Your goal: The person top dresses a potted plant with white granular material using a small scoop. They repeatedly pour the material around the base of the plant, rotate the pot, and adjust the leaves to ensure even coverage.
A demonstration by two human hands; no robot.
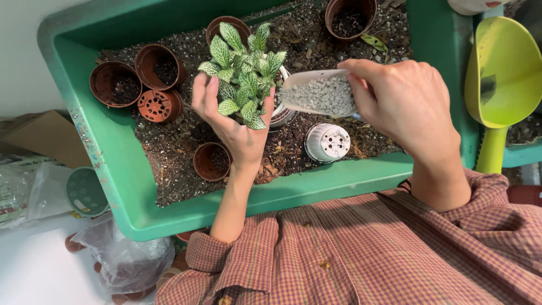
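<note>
My left hand (228, 121) holds a small plant with green, white-veined leaves (244, 73) upright over a white pot (282, 113), which is mostly hidden behind the leaves and hand. In my right hand (403, 104) is a small scoop (322, 93) filled with grey gravel, its mouth right at the pot's rim. All of this is above a green tray (282, 195) strewn with dark soil.
Several empty brown plastic pots (161, 65) lie in the tray, and one white pot (327, 142) sits upside down. A large yellow-green scoop (502, 73) rests at the right. Clear plastic bags (127, 260) and a cardboard piece (45, 138) lie at the left.
</note>
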